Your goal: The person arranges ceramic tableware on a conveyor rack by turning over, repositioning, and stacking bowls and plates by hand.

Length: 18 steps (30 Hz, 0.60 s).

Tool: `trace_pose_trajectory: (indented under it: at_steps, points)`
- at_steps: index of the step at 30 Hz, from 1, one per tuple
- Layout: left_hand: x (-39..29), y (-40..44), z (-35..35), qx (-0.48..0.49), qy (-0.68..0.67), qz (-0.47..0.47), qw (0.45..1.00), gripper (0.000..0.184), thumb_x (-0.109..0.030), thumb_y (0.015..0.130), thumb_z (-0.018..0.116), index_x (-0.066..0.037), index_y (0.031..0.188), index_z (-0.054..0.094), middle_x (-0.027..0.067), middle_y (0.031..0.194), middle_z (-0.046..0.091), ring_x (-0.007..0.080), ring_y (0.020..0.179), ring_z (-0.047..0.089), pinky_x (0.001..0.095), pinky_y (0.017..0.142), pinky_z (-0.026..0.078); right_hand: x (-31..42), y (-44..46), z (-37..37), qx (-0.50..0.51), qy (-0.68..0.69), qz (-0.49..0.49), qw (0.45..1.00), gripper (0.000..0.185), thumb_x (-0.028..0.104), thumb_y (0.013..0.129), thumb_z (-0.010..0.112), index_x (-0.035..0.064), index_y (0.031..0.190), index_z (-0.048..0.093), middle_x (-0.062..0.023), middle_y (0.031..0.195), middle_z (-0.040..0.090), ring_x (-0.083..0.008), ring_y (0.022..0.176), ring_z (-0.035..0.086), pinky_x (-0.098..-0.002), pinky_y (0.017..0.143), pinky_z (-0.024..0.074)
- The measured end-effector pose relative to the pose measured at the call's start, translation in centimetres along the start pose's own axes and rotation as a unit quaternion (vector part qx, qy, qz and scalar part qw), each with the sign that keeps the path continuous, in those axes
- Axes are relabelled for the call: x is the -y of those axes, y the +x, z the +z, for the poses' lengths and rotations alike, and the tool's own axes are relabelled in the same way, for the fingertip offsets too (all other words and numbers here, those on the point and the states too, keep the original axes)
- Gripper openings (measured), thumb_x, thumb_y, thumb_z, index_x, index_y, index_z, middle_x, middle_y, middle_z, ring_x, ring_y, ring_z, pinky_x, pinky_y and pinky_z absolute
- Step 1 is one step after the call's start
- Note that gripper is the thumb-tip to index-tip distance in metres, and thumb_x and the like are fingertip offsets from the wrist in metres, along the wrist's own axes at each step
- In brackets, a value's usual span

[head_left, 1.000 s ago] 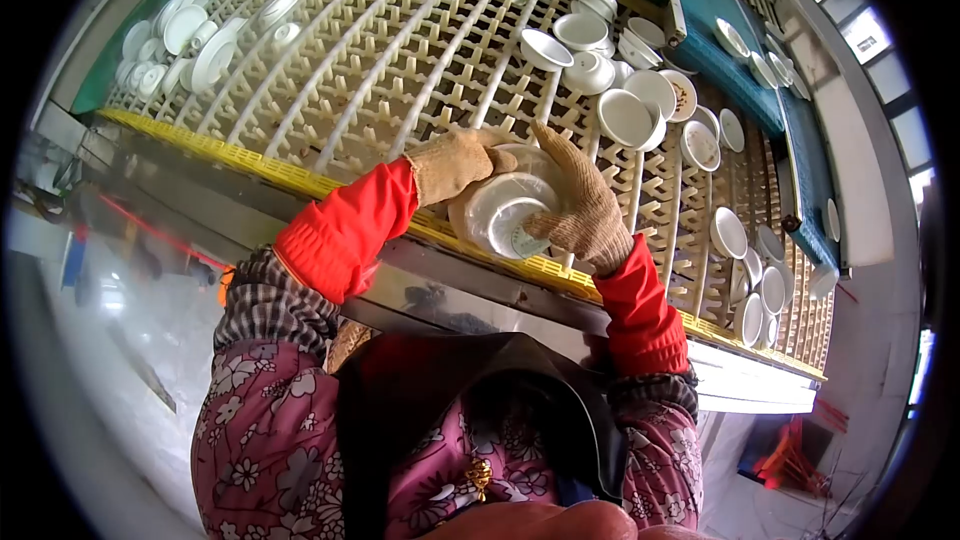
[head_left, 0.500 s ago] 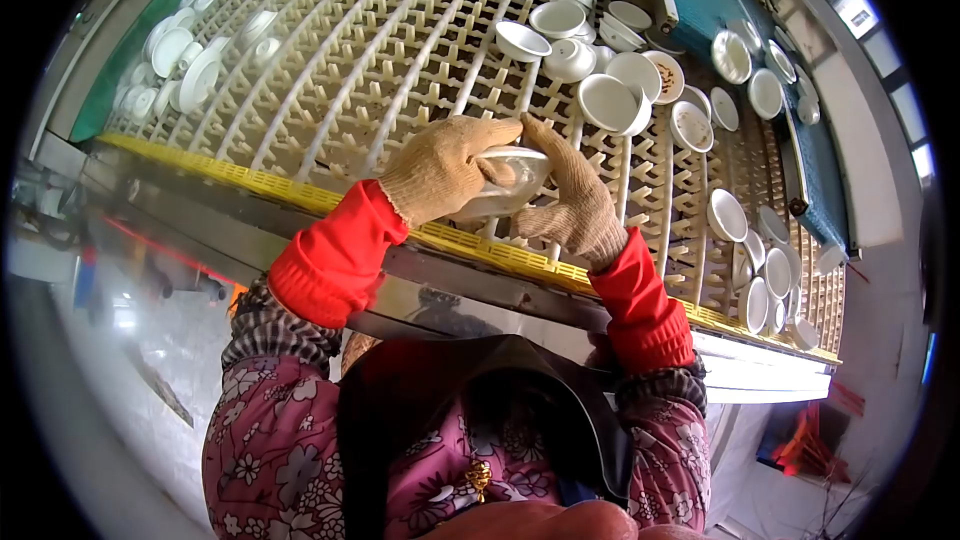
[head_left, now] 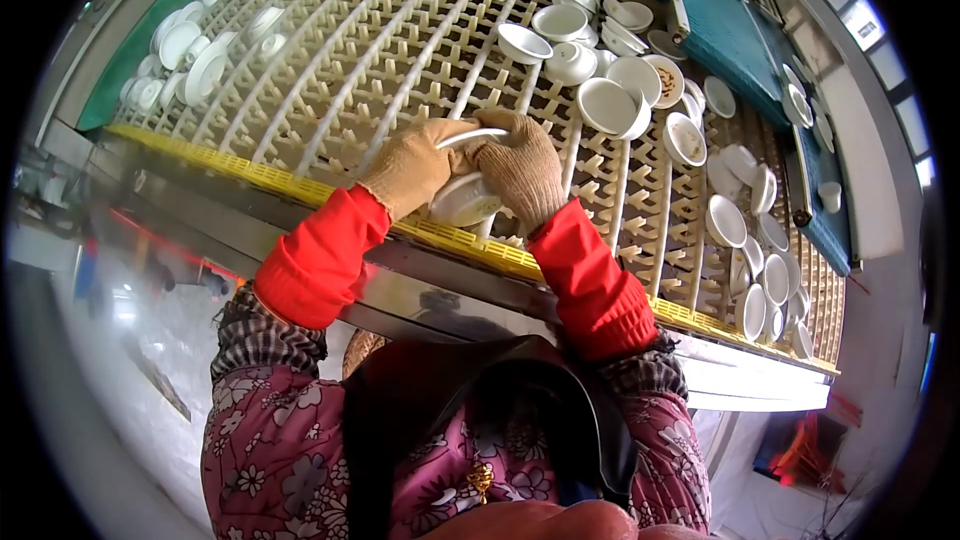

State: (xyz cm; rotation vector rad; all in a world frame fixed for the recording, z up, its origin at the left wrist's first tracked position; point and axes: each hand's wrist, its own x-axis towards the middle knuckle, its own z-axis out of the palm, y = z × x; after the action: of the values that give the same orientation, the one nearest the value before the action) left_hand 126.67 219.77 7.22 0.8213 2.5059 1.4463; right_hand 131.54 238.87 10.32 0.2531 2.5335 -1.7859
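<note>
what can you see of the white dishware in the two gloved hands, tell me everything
The white dishware looks smooth and glossy, perhaps ceramic, with faint greenish marks on its lower right part. A thin white rim arcs above, between the left hand and right hand; the gloves hide whether rim and lower part are one piece. It is held tilted, both gloves touching it, over the near edge of the pegged rack, by the yellow strip. Whether it touches the strip is unclear.
</note>
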Motion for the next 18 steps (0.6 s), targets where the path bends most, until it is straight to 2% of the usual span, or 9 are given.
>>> trace_pose_trajectory:
  at_steps: [4, 5, 8, 9, 11, 12, 13, 16, 18]
  points:
    - [-0.1, 0.7, -0.6, 0.003, 0.034, -0.244, 0.969, 0.047, -0.032, 0.105, 0.074, -0.009, 0.145, 0.072, 0.0246, 0.117, 0.081, 0.0361, 0.102, 0.081, 0.046, 0.09, 0.066, -0.9, 2.7, 0.1, 0.015, -0.055, -0.008, 0.998, 0.055, 0.02, 0.091, 0.078, -0.0001, 0.142, 0.076, -0.0222, 0.116, 0.085, -0.0308, 0.102, 0.083, -0.0388, 0.094, 0.0643]
    - [0.1, 0.7, -0.6, 0.003, 0.067, -0.262, 0.963, 0.052, -0.041, 0.103, 0.078, -0.007, 0.141, 0.071, 0.0257, 0.111, 0.082, 0.0365, 0.097, 0.082, 0.0473, 0.083, 0.067, -1.4, 3.1, 0.1, 0.012, -0.061, -0.016, 0.998, 0.055, 0.02, 0.091, 0.078, -0.0003, 0.141, 0.076, -0.0224, 0.117, 0.084, -0.0307, 0.103, 0.083, -0.0388, 0.094, 0.0642]
    - [2.7, 0.6, 0.6, -0.002, 0.075, -0.222, 0.972, 0.05, -0.041, 0.103, 0.078, -0.005, 0.137, 0.071, 0.0249, 0.103, 0.082, 0.0377, 0.092, 0.082, 0.0477, 0.077, 0.067, -1.3, 2.8, -0.2, 0.022, -0.038, 0.012, 0.999, 0.053, 0.017, 0.091, 0.077, 0.0012, 0.142, 0.076, -0.022, 0.121, 0.084, -0.0314, 0.109, 0.082, -0.0399, 0.099, 0.0632]
    - [-0.5, 0.5, -0.3, 0.026, 0.038, -0.29, 0.956, 0.044, -0.039, 0.103, 0.078, -0.006, 0.132, 0.073, 0.0236, 0.098, 0.082, 0.0382, 0.086, 0.082, 0.0475, 0.075, 0.067, -1.5, 2.5, -0.3, 0.021, -0.047, 0.006, 0.999, 0.054, 0.019, 0.092, 0.078, 0.0012, 0.144, 0.075, -0.0224, 0.122, 0.083, -0.0315, 0.11, 0.081, -0.0401, 0.099, 0.0632]
    - [2.7, 0.8, 1.4, -0.003, 0.077, -0.183, 0.98, 0.037, -0.035, 0.104, 0.078, -0.005, 0.125, 0.077, 0.0222, 0.094, 0.082, 0.0376, 0.082, 0.081, 0.0485, 0.075, 0.066, -4.3, 3.0, 0.0, -0.003, -0.054, -0.044, 0.998, 0.058, 0.025, 0.096, 0.082, -0.0006, 0.147, 0.071, -0.0228, 0.128, 0.081, -0.0309, 0.114, 0.08, -0.04, 0.1, 0.0634]
    - [3.2, 0.1, 1.6, -0.028, 0.08, -0.12, 0.989, 0.035, -0.034, 0.103, 0.078, -0.005, 0.123, 0.078, 0.0225, 0.094, 0.081, 0.0382, 0.082, 0.081, 0.0496, 0.076, 0.066, -3.3, 1.9, -0.3, 0.015, 0.025, -0.019, 0.999, 0.068, 0.025, 0.094, 0.088, -0.0021, 0.152, 0.065, -0.0226, 0.129, 0.08, -0.0289, 0.115, 0.079, -0.039, 0.097, 0.0641]
    - [2.5, -0.2, 2.0, -0.049, 0.101, -0.104, 0.988, 0.034, -0.034, 0.103, 0.078, -0.006, 0.124, 0.078, 0.0231, 0.096, 0.081, 0.0391, 0.085, 0.081, 0.0506, 0.077, 0.065, -4.1, 1.8, -0.3, 0.02, 0.047, -0.088, 0.995, 0.07, 0.021, 0.093, 0.09, -0.0023, 0.153, 0.062, -0.0221, 0.129, 0.079, -0.0276, 0.114, 0.079, -0.0388, 0.095, 0.0645]
    - [3.0, -0.9, 5.1, -0.12, 0.158, 0.005, 0.98, 0.036, -0.031, 0.102, 0.076, -0.015, 0.135, 0.08, 0.0238, 0.111, 0.08, 0.0426, 0.101, 0.08, 0.0505, 0.09, 0.064, -4.8, 1.8, -0.3, -0.015, -0.051, -0.2, 0.978, 0.08, 0.013, 0.086, 0.096, -0.0028, 0.154, 0.058, -0.0214, 0.127, 0.078, -0.0259, 0.11, 0.078, -0.039, 0.089, 0.065]
    - [1.7, -0.7, 4.8, -0.08, 0.126, -0.018, 0.989, 0.04, -0.026, 0.103, 0.073, -0.018, 0.142, 0.077, 0.0235, 0.112, 0.08, 0.0428, 0.102, 0.079, 0.0514, 0.091, 0.063, -5.0, 2.0, -0.5, -0.036, -0.116, -0.212, 0.97, 0.085, 0.013, 0.081, 0.1, -0.0033, 0.152, 0.057, -0.0218, 0.127, 0.077, -0.0262, 0.108, 0.077, -0.0391, 0.088, 0.0647]
